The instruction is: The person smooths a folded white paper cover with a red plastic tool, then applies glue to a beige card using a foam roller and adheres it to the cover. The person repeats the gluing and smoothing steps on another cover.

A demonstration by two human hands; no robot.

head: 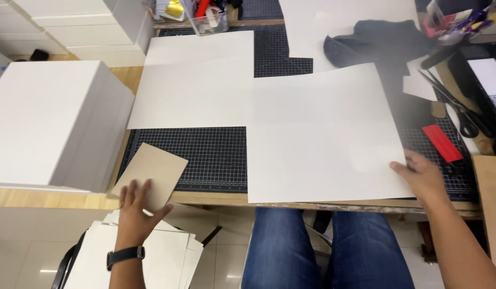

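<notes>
On the cutting mat [216,155], left hand [134,211] presses flat, fingers spread, on brown card [151,174] at seven o'clock; right hand [422,176] pins white sheet [323,134] at four o'clock, fingers flat.

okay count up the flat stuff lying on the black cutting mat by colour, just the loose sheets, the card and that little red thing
White: 2, the large white paper sheet under the right hand, and the white paper sheet behind it.
Brown: 1, the brown cardboard rectangle under the left hand.
Red: 1, the small red flat piece.
Total: 4
</notes>
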